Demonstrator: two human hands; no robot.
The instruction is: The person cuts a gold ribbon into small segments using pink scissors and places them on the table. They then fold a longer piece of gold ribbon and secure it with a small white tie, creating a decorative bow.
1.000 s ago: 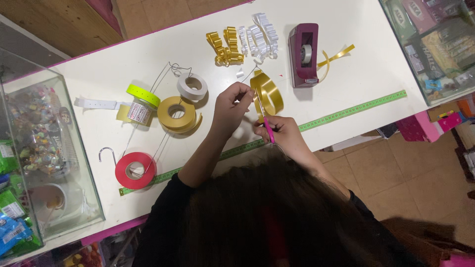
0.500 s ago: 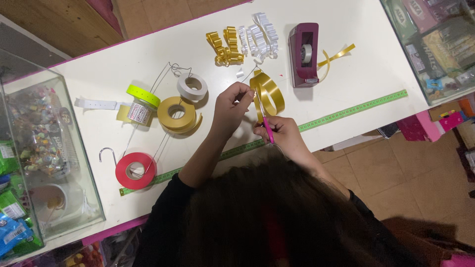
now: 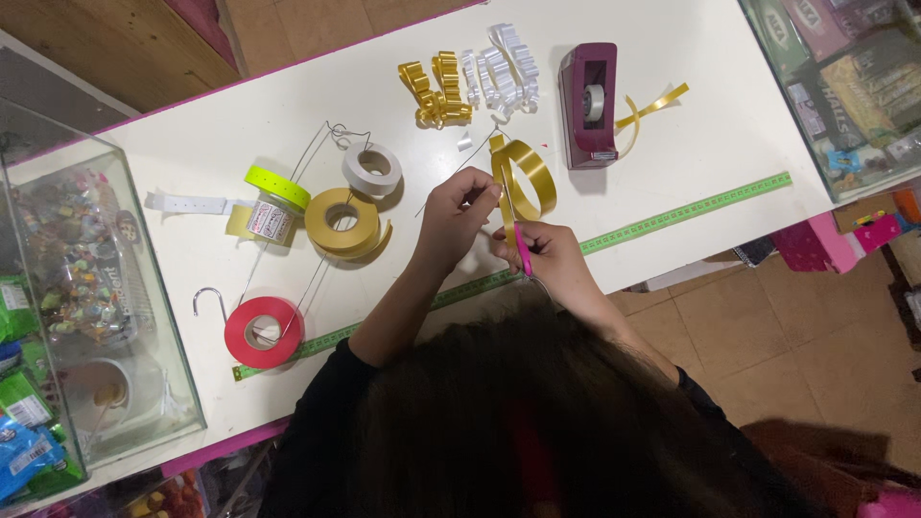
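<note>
My left hand point(image 3: 456, 216) pinches the lower end of a looped strip of gold ribbon point(image 3: 526, 177) over the white table point(image 3: 691, 144). My right hand point(image 3: 547, 259) sits just right of it, closed around pink-handled scissors point(image 3: 523, 251) whose blades meet the ribbon near my left fingertips. The ribbon's loops stand up behind both hands. A thin wire point(image 3: 451, 177) runs from my left hand toward the back of the table.
A dark red tape dispenser point(image 3: 587, 104) stands at the back right, with gold and white ribbon bows point(image 3: 470, 82) to its left. Gold point(image 3: 342, 221), white point(image 3: 371, 168) and red point(image 3: 263, 331) ribbon rolls lie left. A green measuring tape point(image 3: 672, 216) lines the front edge. A glass case point(image 3: 77, 317) stands far left.
Both hands stay at the gold ribbon loops; the scissors shift slightly along the ribbon. Nothing else on the table has moved.
</note>
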